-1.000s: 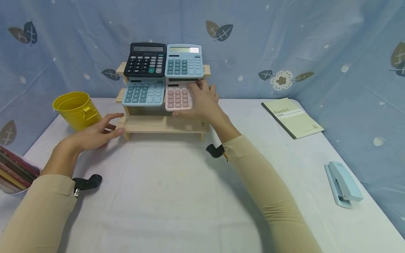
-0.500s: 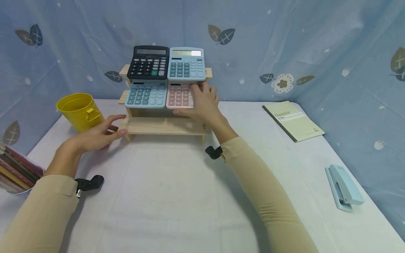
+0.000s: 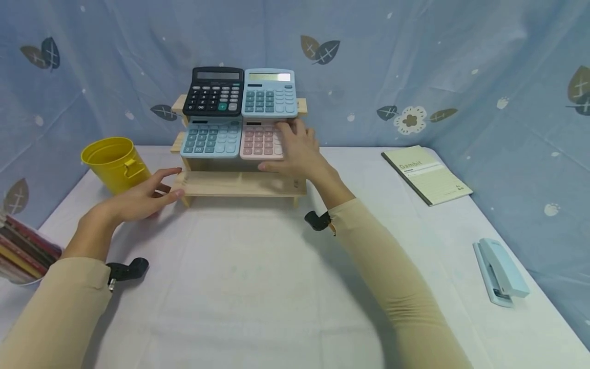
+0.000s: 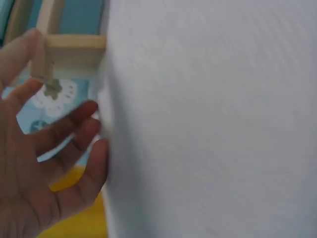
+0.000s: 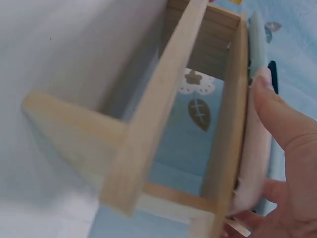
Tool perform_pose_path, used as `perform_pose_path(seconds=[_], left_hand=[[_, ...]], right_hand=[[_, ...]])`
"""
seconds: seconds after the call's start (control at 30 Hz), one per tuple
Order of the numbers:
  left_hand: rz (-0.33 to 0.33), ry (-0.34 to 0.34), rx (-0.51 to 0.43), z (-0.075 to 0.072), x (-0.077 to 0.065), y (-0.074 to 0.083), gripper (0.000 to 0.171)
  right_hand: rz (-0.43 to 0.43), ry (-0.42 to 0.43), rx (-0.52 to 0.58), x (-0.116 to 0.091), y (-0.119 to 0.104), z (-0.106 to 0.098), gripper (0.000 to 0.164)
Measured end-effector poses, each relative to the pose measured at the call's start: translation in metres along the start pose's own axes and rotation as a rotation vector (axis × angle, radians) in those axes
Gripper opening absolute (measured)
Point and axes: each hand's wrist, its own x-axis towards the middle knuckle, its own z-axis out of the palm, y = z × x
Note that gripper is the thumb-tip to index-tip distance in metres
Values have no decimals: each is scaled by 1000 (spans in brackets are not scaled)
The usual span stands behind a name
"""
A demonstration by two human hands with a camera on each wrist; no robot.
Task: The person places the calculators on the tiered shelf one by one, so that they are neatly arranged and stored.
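In the head view, a pink calculator leans on the middle tier of a wooden rack, right of a light-blue calculator. My right hand grips its right side, fingers at the upper right and thumb near the lower edge. The right wrist view shows the thumb over its edge. My left hand pinches the left end of the lowest board between thumb and index finger. Its other fingers are spread loosely off the wood. On the top tier stand a black calculator and another light-blue calculator.
A yellow bucket stands just behind my left hand. A holder of books or pencils is at the left edge. A notebook and a light-blue stapler lie to the right. A patterned blue curtain hangs behind the rack.
The pink calculator has shifted up and back, so its lower edge is level with the light-blue one beside it. My right thumb has slid slightly right. My left hand stays at the rack's end.
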Motion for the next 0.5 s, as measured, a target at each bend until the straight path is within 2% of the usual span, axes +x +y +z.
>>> perform_pose_path(seconds=[0.17, 0.37, 0.5], left_hand=[[34, 9, 62, -2, -11, 12, 93], [17, 64, 303, -3, -25, 40, 94], [55, 100, 421, 4, -31, 63, 87]], right_hand=[[-75, -69, 25, -15, 3, -11, 100], [-114, -79, -25, -38, 12, -20, 89], [-126, -64, -72, -53, 23, -25, 84]])
